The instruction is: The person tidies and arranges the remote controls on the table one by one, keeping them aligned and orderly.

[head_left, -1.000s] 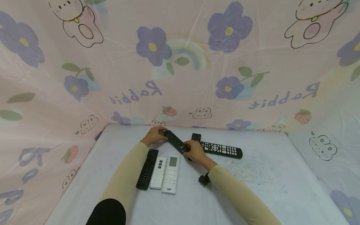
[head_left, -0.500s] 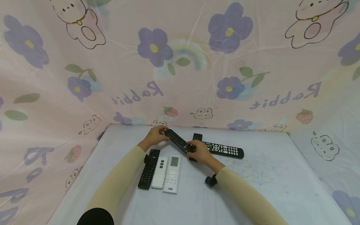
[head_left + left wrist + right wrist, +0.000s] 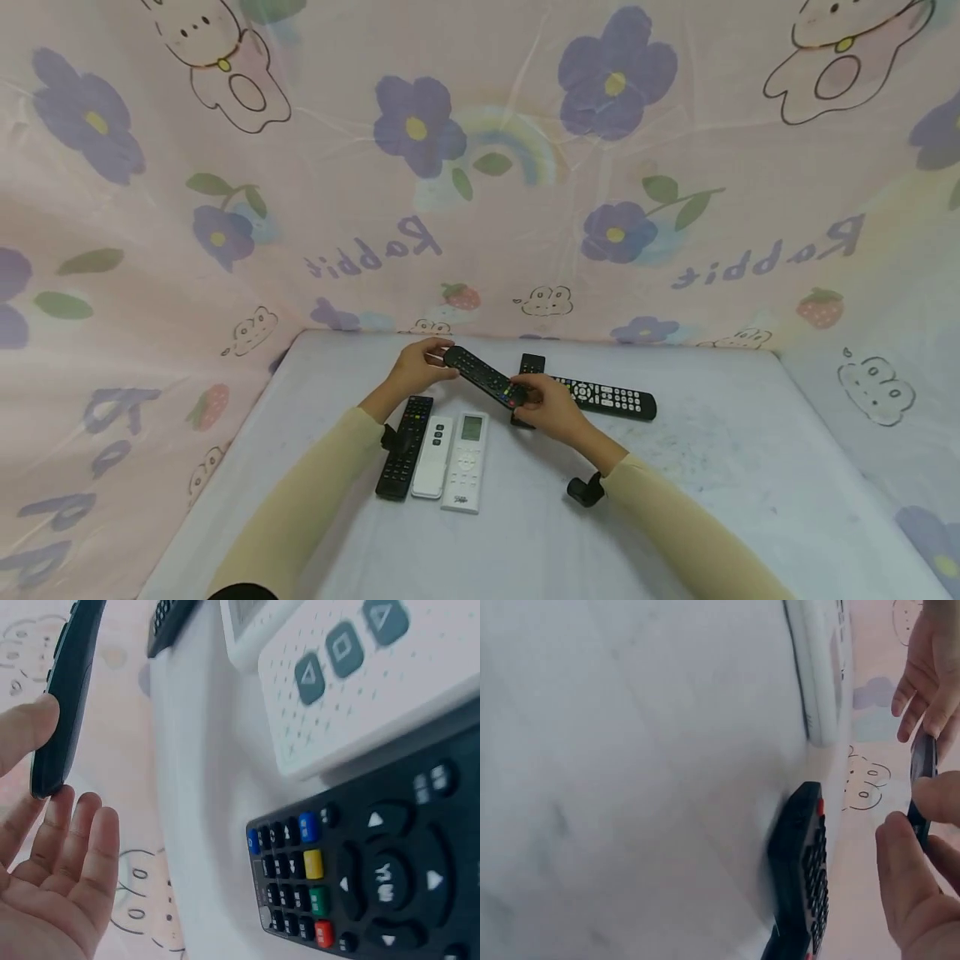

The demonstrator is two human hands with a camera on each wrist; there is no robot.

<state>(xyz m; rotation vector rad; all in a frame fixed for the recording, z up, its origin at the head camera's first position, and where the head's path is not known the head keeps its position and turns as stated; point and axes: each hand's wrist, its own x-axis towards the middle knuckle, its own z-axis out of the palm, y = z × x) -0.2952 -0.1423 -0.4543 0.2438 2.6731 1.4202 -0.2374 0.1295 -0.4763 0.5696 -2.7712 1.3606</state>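
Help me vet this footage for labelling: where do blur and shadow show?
Head: diffuse light, faint soft shadows beside the sleeves; left wrist: hazy, though the near black remote control has readable arrows; right wrist: dark marks on the white tabletop look smeared.

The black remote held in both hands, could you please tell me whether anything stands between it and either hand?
Nothing visible does: the left hand and right hand touch the held remote directly, near opposite ends. The remote with white buttons lies partly hidden behind the right hand, outside its grip.
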